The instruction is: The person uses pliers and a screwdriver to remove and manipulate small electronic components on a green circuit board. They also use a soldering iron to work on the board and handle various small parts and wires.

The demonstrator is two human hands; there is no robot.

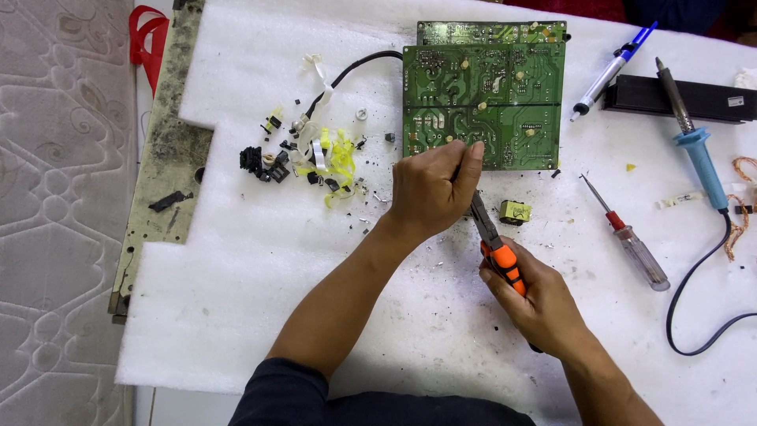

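Right hand (540, 304) clamped on pliers (495, 244); left hand (432, 189) fingers pinched together at near edge of board (482, 102).

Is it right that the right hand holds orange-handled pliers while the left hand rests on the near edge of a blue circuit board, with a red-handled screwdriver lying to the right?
Not quite: the circuit board is green, not blue, as the head view shows. The rest holds: the right hand grips the orange-handled pliers, the left hand rests on the board's near edge, and the red-handled screwdriver lies to the right.

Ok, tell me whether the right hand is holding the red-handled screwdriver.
No, the right hand grips orange-handled pliers; the screwdriver lies apart on the foam.
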